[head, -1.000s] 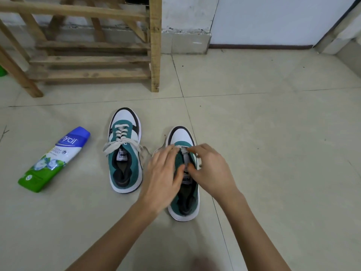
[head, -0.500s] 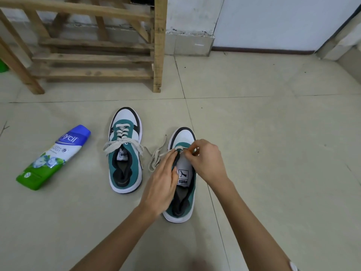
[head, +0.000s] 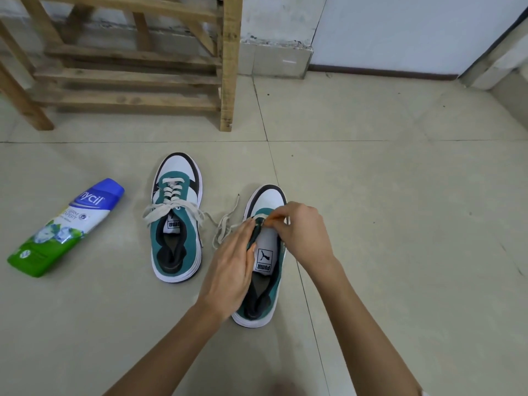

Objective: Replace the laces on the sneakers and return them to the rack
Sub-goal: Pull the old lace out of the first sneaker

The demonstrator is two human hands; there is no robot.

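Left hand (head: 228,267) lies nearly flat against the near sneaker (head: 267,200); right hand (head: 303,232) pinches its lace (head: 223,225). Second sneaker (head: 177,224), one bottle (head: 65,227) and one rack (head: 128,75) are nearby.

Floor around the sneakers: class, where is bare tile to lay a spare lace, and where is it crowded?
Bare tile: the wide stretch right of the right sneaker, and the strip between rack and toes. Crowded: between it and the left sneaker, where the loose lace trails.
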